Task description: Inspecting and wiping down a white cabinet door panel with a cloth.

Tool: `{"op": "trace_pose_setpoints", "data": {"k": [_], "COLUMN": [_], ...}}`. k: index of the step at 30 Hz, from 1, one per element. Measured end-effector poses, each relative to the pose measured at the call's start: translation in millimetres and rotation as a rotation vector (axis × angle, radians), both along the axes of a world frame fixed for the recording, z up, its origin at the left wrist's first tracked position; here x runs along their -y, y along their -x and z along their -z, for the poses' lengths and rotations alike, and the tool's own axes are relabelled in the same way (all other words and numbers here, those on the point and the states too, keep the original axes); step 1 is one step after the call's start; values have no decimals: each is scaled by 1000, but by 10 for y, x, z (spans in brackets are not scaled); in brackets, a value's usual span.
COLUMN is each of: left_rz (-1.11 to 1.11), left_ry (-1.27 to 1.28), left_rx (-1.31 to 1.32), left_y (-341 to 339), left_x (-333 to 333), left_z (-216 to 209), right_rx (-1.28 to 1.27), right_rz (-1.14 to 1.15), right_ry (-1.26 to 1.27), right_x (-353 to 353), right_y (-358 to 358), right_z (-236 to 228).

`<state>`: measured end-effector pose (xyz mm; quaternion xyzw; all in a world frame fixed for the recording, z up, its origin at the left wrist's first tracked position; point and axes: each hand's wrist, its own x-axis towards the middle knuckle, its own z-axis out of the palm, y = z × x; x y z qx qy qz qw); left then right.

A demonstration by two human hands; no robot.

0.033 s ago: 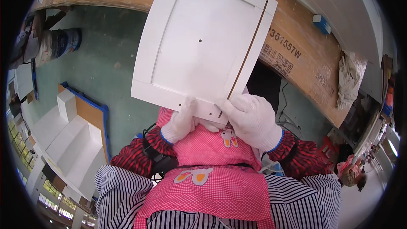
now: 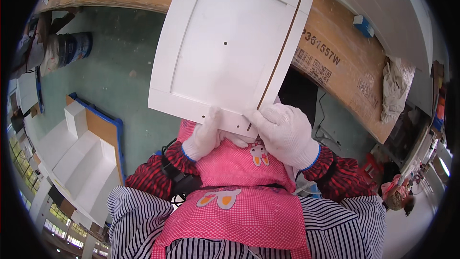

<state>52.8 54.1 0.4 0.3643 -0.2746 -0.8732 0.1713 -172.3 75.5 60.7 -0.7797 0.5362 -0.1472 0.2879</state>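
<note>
A white framed panel (image 2: 230, 62) with a recessed middle, several small drilled holes and a long narrow slot along its right side is tilted in front of me. My left hand (image 2: 205, 139), in a white knit glove, grips its near edge with the thumb on top and fingers underneath. At the near right corner my gloved right hand (image 2: 286, 132) is closed on the edge, its thumb and fingers over the lower part of the slot. Whether anything small sits under those fingers is hidden. The panel's far end is above a long cardboard box (image 2: 335, 60).
A crumpled white cloth (image 2: 393, 91) and a small blue block (image 2: 363, 26) are at the right. White cabinet parts on a blue-edged pallet (image 2: 96, 139) stand at the left, with a dark bucket (image 2: 74, 48) beyond. Another person (image 2: 396, 194) is at the far right.
The panel has shifted very slightly away from me. Both hands keep nearly the same hold, the right one a touch farther forward.
</note>
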Motion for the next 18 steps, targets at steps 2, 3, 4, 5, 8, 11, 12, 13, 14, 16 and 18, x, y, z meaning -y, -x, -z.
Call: {"op": "trace_pose_setpoints", "data": {"k": [2, 3, 4, 5, 8, 11, 12, 13, 14, 16, 18], "left_rz": [-11, -24, -31, -36, -43, -61, -81, -80, -74, -72, -95], "left_ry": [-6, -14, -14, -18, -44, -74, -86, -87, -77, -69, -116], "left_rx": [-35, -68, -62, -51, -50, -50, -38, -39, -69, -94, -68], "left_y": [25, 35, 41, 53, 51, 54, 60, 55, 47, 43, 55], "left_x": [12, 18, 10, 10, 21, -1, -3, -4, 1, 4, -1], "left_z": [22, 29, 22, 8, 40, 63, 64, 67, 73, 77, 67], "right_rx": [23, 47, 54, 42, 3, -14, 6, 5, 25, 44, 47], "right_rz": [45, 89, 83, 146, 190, 78, 24, 24, 72, 178, 188], "right_ry": [26, 51, 50, 66, 61, 12, -4, -5, 17, 37, 11], "right_x": [-55, -71, -64, -46, 37, -61, -88, -73, -32, 34, 43], "right_y": [-11, -15, -6, 20, 84, 38, 28, 34, 48, 92, 81], "right_z": [47, 64, 76, 84, 56, 15, 7, 11, 19, 34, 36]}}
